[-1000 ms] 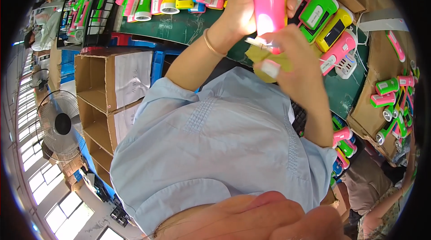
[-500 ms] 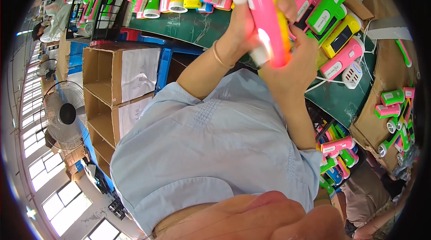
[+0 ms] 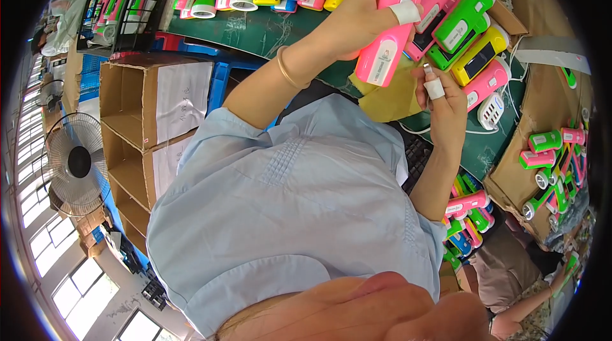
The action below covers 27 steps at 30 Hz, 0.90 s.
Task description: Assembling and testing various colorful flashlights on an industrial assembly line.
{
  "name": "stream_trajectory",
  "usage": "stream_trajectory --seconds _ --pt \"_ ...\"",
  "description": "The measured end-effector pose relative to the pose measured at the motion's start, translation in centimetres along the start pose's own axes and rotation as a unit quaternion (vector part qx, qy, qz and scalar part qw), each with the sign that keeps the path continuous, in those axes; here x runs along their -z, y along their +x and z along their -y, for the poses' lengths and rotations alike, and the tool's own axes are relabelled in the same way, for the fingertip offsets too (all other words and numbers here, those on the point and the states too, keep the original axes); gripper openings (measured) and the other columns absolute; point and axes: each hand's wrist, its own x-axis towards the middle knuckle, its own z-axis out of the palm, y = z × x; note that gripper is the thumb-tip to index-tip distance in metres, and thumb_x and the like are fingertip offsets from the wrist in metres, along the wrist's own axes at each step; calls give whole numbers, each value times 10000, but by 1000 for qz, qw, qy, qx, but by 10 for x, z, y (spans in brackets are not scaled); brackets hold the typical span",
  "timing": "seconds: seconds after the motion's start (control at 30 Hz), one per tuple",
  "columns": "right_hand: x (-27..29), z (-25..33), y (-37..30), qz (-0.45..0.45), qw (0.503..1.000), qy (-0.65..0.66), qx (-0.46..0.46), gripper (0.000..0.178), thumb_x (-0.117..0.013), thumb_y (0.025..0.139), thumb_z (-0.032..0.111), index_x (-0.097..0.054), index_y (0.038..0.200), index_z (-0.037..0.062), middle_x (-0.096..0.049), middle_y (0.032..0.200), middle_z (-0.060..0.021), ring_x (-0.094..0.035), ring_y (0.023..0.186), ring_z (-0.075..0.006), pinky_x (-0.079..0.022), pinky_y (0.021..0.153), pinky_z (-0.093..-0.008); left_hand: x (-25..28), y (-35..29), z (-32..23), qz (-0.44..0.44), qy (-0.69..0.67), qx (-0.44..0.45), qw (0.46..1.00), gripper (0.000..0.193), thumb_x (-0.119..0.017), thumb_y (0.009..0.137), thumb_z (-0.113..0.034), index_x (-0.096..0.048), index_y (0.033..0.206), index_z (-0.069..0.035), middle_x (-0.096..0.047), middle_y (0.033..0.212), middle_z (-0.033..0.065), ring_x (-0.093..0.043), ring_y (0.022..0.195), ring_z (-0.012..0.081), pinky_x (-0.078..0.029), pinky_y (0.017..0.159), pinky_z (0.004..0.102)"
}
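My left hand (image 3: 370, 19) is closed round a pink flashlight (image 3: 382, 60). Its wide head points up and away, and a white label faces me on the near end. White tape wraps my left thumb. To the right of that flashlight, my right hand (image 3: 445, 102) is apart from it, with fingers curled together. White wrapping shows on its thumb; anything pinched there is too small to make out. Beneath the held flashlight lies a yellow sheet (image 3: 392, 100). Close beyond my right hand are a green flashlight (image 3: 464, 17) and a yellow flashlight (image 3: 479, 55).
Several coloured flashlights line the green table (image 3: 245, 31). A white multi-port charger (image 3: 490, 111) with cables is at right. Cardboard compartments (image 3: 131, 140) and a fan (image 3: 79, 162) stand left, with a black wire basket (image 3: 131, 9) above. A box (image 3: 510, 175) and another person's arm (image 3: 532, 308) are at right.
My right hand has come away from the pink flashlight, down to the right. My left hand has turned the flashlight, so its label faces me. The yellow sheet has come into view.
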Motion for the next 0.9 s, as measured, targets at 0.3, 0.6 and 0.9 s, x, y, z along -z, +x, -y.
stream_trajectory --seconds 0.3,0.6,0.9 --pt "-12 25 -3 -81 963 -196 164 206 -504 910 185 -587 832 13 -547 707 15 -380 599 -50 -314 547 -194 -3 -4 -3 -14 231 8 973 428 -636 807 -204 -443 1125 8 -596 894 90 -603 801 159 -494 690 295" --pt "-6 44 6 8 974 -54 219 172 -528 882 125 -585 929 -30 -571 755 -8 -483 698 -65 -388 629 -196 -2 -8 -6 96 205 -43 973 658 -702 744 -234 -352 1236 28 -544 1077 145 -567 939 202 -451 820 300" --pt "-21 49 13 -92 918 -302 238 190 -583 848 168 -580 793 -14 -460 572 -96 -401 483 -165 -338 469 -281 -6 -12 12 10 336 -16 942 590 -745 638 -289 -466 1029 54 -581 856 154 -600 755 233 -478 655 323"
